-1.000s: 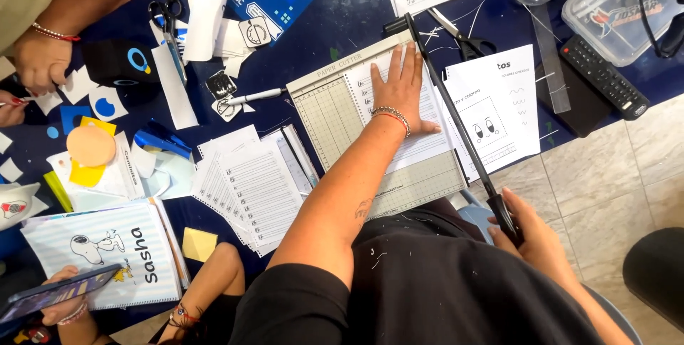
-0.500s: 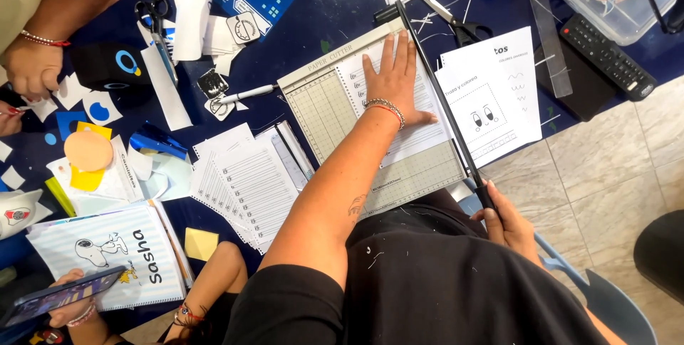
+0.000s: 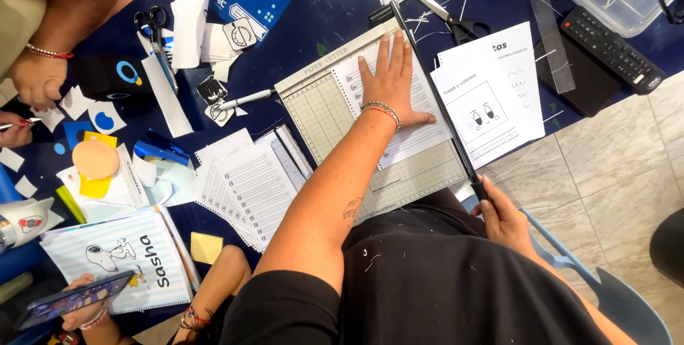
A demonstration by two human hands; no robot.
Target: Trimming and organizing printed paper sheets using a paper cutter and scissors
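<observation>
**Sheet pinned flat while the cutter blade came down**

Nearest the wearer, the right hand [image 3: 502, 218] was closed around the handle of the blade arm [image 3: 434, 95], which lay low along the cutter's edge. Beyond it, the left hand [image 3: 390, 83] lay spread and flat on the lined sheet [image 3: 420, 135], probably to stop it shifting on the paper cutter [image 3: 324, 106]. Farther off, a printed worksheet [image 3: 499, 95] and black scissors [image 3: 456, 24] rested on the dark blue tabletop [image 3: 328, 3].

Head camera, steeply down, close
</observation>
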